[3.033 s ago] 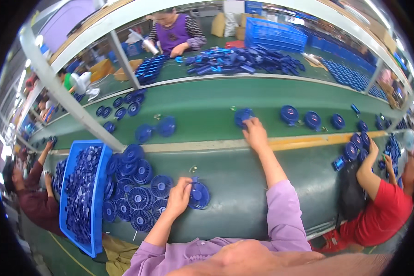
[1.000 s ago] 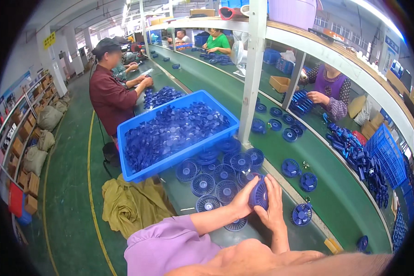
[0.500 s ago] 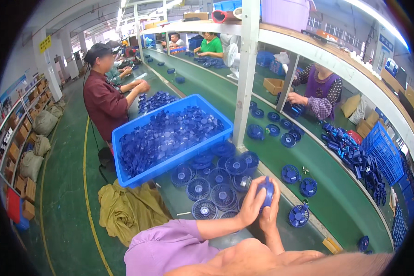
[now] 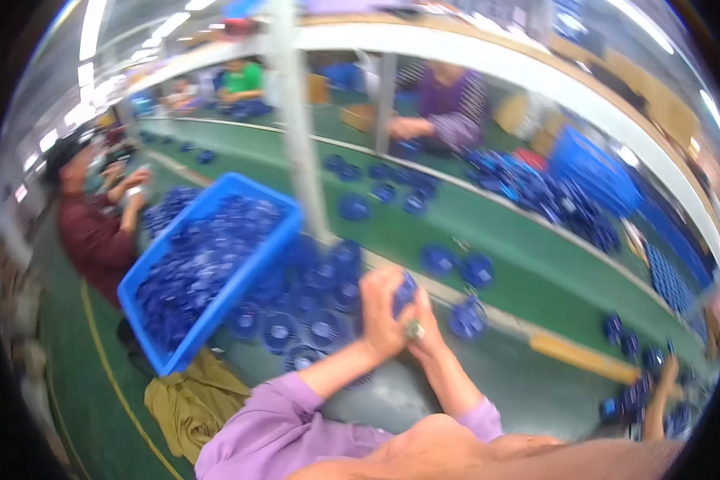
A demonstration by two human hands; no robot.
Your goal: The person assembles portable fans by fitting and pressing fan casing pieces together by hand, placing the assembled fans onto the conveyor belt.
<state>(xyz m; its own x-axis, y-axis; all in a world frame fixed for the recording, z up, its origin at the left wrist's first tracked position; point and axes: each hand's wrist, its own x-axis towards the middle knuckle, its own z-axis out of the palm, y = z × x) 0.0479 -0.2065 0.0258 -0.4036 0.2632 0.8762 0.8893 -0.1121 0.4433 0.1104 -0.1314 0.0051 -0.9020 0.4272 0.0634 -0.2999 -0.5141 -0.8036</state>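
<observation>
Both my hands close around a round blue plastic fan housing point(image 4: 406, 293) over the bench. My left hand point(image 4: 382, 310) wraps it from the left, fingers bent over the top. My right hand point(image 4: 430, 328) presses on its other side. A small shiny piece point(image 4: 414, 329) shows at the right hand, too blurred to name. Several round blue grilled fan housings point(image 4: 325, 327) lie to the left of my hands. A blue tub point(image 4: 154, 352) full of small blue plastic pieces stands beyond them.
A green conveyor belt point(image 4: 528, 300) runs past the bench, with blue fan parts point(image 4: 477, 270) on it. A white post point(image 4: 296, 128) rises at the bench edge. Co-workers sit across the belt and at left; another person's hand point(image 4: 662, 392) is at lower right. Olive cloth point(image 4: 192, 408) hangs near.
The view has swung to the right, so the tub and post sit further left. The fan housing stays between my hands. Another person's arm and more blue parts now show at lower right.
</observation>
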